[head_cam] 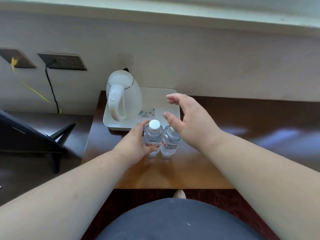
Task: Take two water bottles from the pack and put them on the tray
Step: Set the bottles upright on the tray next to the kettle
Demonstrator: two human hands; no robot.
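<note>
Two clear water bottles stand upright side by side on the wooden table, just in front of the white tray (169, 104). My left hand (136, 142) is wrapped around the left bottle (153, 135), which has a white cap. The right bottle (170, 142) touches it, and its cap is hidden behind my right hand (190, 120). That hand hovers above the right bottle with the fingers spread and holds nothing. No pack is in view.
A white electric kettle (123, 96) fills the tray's left half; a small card (148, 112) lies beside it. The wooden table (173, 172) stands against the wall. A black cable (51, 87) hangs from a wall socket, and a dark stand (34, 141) sits at the left.
</note>
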